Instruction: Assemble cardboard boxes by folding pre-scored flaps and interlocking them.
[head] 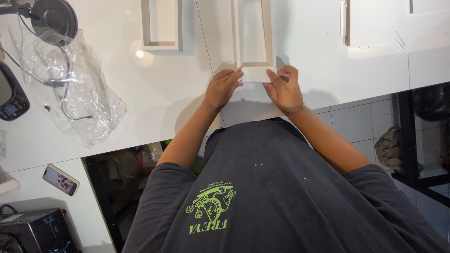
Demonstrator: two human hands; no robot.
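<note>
A long white cardboard box with a window opening [254, 33] lies on the white table [154, 103] in front of me. My left hand [222, 88] presses its fingertips on the near left corner of the box's end flap. My right hand [284, 87], with a thin bracelet on the wrist, pinches the near right corner of the same flap. Both hands grip the box's near end.
A second windowed white box [162, 26] lies to the left. Flat white cardboard blanks [375, 28] lie at the right. A crumpled clear plastic bag [70, 89] with cables, a black round device [54, 16] and a phone [61, 179] lie at the left.
</note>
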